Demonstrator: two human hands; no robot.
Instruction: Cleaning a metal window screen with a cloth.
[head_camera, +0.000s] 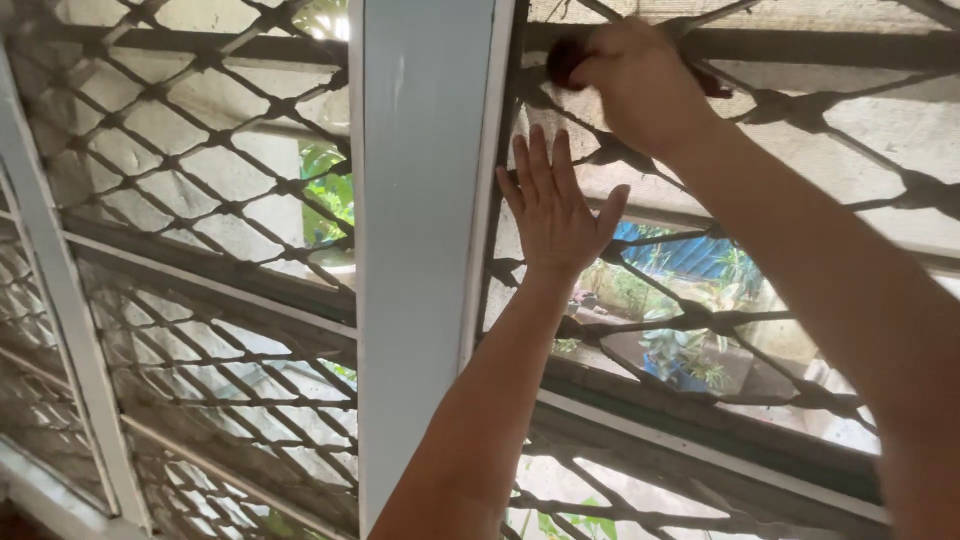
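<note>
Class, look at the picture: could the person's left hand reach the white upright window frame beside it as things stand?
Probably yes: the left hand lies flat on the pane right beside the white window frame, with nothing between them.

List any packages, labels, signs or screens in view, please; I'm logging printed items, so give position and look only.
None are in view. Only a pale window frame, a dark diamond-pattern metal grille, the flat left hand against the grille, and the right hand holding a dark object.

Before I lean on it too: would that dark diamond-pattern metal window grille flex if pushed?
Probably stiff: the dark diamond-pattern metal window grille has crossed, joined bars. The left hand lies flat against it with no visible bowing. It looks grimy, so perhaps rough rather than slippery.
</note>
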